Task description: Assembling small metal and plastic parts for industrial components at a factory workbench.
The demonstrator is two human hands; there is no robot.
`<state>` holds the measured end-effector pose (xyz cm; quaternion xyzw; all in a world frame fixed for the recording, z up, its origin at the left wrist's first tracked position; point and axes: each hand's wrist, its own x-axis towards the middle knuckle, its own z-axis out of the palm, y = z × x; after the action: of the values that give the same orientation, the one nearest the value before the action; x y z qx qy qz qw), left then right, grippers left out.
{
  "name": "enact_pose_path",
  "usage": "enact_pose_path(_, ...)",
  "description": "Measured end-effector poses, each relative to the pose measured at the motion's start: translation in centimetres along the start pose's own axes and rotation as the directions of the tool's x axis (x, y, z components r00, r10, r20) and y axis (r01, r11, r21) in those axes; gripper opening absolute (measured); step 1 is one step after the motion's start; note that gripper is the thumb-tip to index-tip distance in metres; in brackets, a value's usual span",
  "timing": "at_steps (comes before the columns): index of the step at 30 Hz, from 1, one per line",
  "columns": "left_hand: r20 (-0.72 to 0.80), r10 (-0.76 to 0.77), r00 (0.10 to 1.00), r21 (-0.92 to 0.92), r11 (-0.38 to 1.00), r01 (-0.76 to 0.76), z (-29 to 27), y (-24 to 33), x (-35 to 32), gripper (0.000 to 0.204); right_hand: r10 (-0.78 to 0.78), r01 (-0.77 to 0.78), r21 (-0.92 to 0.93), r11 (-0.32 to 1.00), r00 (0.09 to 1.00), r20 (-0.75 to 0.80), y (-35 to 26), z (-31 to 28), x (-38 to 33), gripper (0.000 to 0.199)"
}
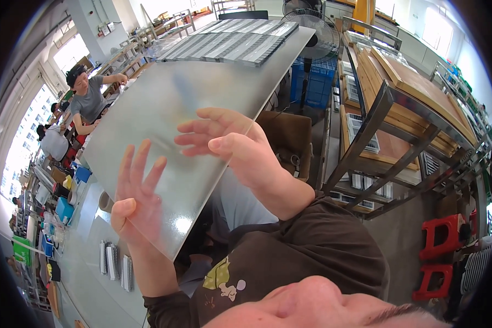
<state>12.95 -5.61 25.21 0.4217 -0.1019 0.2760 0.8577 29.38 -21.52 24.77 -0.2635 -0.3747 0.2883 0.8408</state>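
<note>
A large translucent plastic sheet [147, 93] is tilted up in front of me above the worktable. My left hand [136, 202] grips its near left edge, thumb on the close face and fingers showing hazily through from behind. Over the right edge, my right hand [232, 136] has its thumb toward me and its fingers reaching across the sheet. Blurred shapes on the table show faintly through the film. Beyond the sheet, rows of grey slotted strips [229, 41] lie side by side on the tabletop.
Several short bundles of strips [112, 261] lie on the table [85, 273] at left. A person [87, 98] works at far left. To the right are a cardboard box [290, 131], blue crate [311, 82], fan [311, 33], metal rack [385, 109] with wooden boards, and red stools [440, 235].
</note>
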Motion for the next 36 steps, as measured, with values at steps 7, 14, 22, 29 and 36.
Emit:
enact_pose_path(7, 0.088, -0.049, 0.995, -0.057, 0.997, 0.054, 0.4, -0.5, 1.7, 0.096, -0.053, 0.052, -0.035, 0.998, 0.997, -0.047, -1.7, -0.1, -0.1, 0.053)
enact_pose_path(14, 0.212, -0.104, 0.972, -0.092, 0.988, 0.125, 0.8, -1.7, 4.2, 0.094, -0.138, 0.127, -0.102, 0.987, 0.984, -0.112, -3.5, -0.4, -0.3, 0.051)
enact_pose_path(22, 0.364, -0.167, 0.916, -0.149, 0.961, 0.234, 2.2, -3.8, 8.1, 0.088, -0.26, 0.231, -0.169, 0.958, 0.95, -0.173, -6.1, -2.1, -0.7, 0.044)
enact_pose_path(29, 0.48, -0.217, 0.85, -0.229, 0.904, 0.36, 3.7, -7.8, 11.3, 0.083, -0.354, 0.298, -0.242, 0.923, 0.904, -0.239, -8.6, -4.3, -1.8, 0.048)
enact_pose_path(36, 0.559, -0.264, 0.786, -0.222, 0.866, 0.449, 5.8, -11.8, 14.3, 0.078, -0.456, 0.355, -0.339, 0.871, 0.84, -0.292, -10.9, -6.0, -3.6, 0.055)
